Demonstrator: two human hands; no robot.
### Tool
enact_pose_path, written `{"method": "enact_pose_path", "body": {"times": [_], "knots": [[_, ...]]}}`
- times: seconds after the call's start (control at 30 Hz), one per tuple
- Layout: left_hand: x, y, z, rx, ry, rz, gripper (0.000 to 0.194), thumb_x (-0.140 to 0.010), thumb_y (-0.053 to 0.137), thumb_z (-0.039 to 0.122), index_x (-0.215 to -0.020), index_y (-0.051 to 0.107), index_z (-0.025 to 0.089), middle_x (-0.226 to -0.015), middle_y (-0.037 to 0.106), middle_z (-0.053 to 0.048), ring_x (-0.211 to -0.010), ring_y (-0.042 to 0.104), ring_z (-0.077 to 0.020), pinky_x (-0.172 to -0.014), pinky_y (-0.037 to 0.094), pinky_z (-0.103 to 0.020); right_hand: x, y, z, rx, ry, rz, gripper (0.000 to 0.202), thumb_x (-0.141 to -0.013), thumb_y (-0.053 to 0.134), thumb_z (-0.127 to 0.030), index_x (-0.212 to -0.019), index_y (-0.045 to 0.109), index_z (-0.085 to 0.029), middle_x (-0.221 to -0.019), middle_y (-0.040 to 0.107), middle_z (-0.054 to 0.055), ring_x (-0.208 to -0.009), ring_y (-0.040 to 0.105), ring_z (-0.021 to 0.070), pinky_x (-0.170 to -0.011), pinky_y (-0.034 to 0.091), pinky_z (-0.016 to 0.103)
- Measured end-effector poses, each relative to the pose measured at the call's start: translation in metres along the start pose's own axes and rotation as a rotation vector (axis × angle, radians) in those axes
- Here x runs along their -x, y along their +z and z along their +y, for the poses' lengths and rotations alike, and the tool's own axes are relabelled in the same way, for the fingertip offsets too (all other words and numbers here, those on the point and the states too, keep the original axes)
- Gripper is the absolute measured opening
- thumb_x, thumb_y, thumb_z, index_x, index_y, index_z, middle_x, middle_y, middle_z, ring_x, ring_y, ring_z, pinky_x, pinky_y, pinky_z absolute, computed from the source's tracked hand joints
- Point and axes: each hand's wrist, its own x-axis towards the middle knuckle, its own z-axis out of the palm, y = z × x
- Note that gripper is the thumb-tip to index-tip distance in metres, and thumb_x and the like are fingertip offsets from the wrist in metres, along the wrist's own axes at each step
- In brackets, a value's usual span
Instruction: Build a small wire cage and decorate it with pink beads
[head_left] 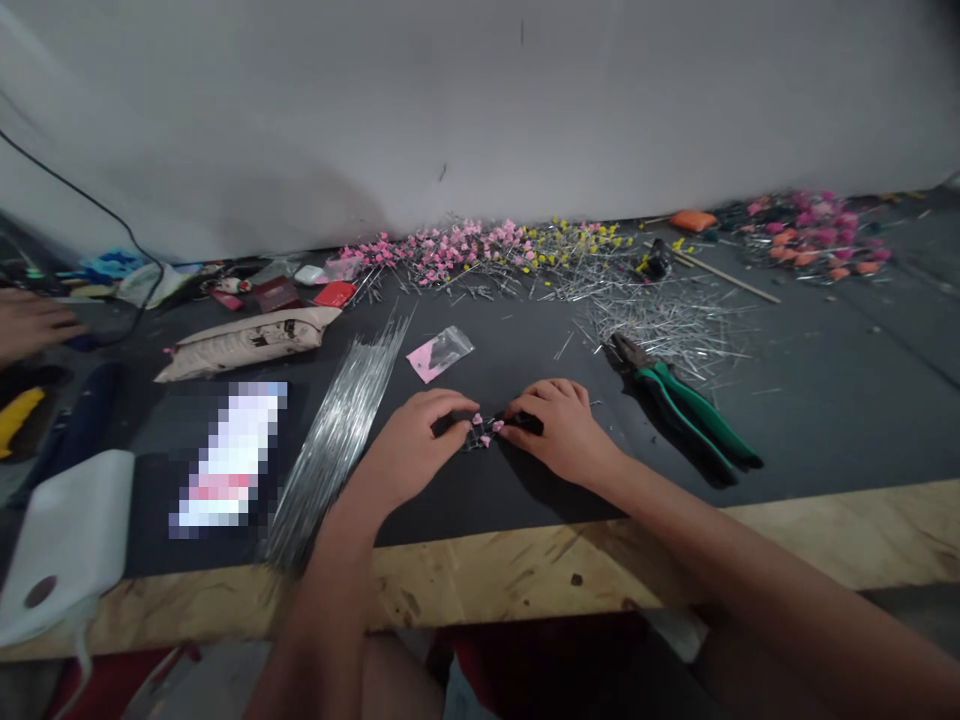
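Observation:
In the head view, my left hand (416, 440) and my right hand (559, 425) face each other low over the dark table. Between their fingertips lies a small cluster of pink clay pieces (486, 440) with thin wires. My right thumb and forefinger pinch at one pink piece on the cluster's right side. My left thumb and forefinger are closed at its left side; what they hold is too small to make out. Left of my left hand, a bundle of straight metal wires (341, 425) lies slanted. Beyond both hands is a small clear plastic bag (441, 353) with a pink part.
Green-handled pliers (694, 415) lie right, near loose wires (667, 320). Pink- and yellow-tipped wires (480, 245) line the wall. A long beige packet (251, 342), a blurred bright screen (229, 455) and a white device (71, 540) are left. Another person's hand (34, 325) shows at left.

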Motion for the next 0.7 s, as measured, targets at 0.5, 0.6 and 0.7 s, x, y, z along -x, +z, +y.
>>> {"method": "enact_pose_path", "body": {"times": [0.5, 0.6, 0.7], "knots": [[0.013, 0.017, 0.005, -0.074, -0.011, -0.057, 0.025, -0.082, 0.048, 0.021, -0.105, 0.058, 0.025, -0.107, 0.062, -0.003, -0.1, 0.056, -0.0191, -0.086, 0.043, -0.034, 0.0, -0.001, -0.001, -0.002, 0.006, -0.017, 0.016, -0.077, 0.06, -0.04, -0.086, 0.064, -0.028, -0.092, 0.06, 0.003, -0.097, 0.047, 0.0224, -0.088, 0.029, 0.04], [0.012, 0.018, 0.005, -0.099, 0.004, -0.042, 0.025, -0.083, 0.047, 0.021, -0.105, 0.058, 0.025, -0.106, 0.063, -0.002, -0.099, 0.056, -0.0197, -0.085, 0.044, -0.035, 0.0, 0.0, -0.001, 0.001, 0.008, -0.017, 0.021, -0.075, 0.061, -0.043, -0.088, 0.063, -0.027, -0.093, 0.059, 0.003, -0.099, 0.046, 0.0234, -0.089, 0.029, 0.041], [0.011, 0.019, 0.005, -0.124, 0.025, -0.036, 0.025, -0.083, 0.047, 0.021, -0.105, 0.058, 0.025, -0.105, 0.064, -0.002, -0.098, 0.056, -0.0201, -0.083, 0.044, -0.035, 0.0, 0.002, -0.003, 0.009, 0.012, -0.003, 0.027, -0.074, 0.061, -0.047, -0.091, 0.062, -0.026, -0.095, 0.059, 0.004, -0.101, 0.046, 0.0245, -0.09, 0.029, 0.041]]}}
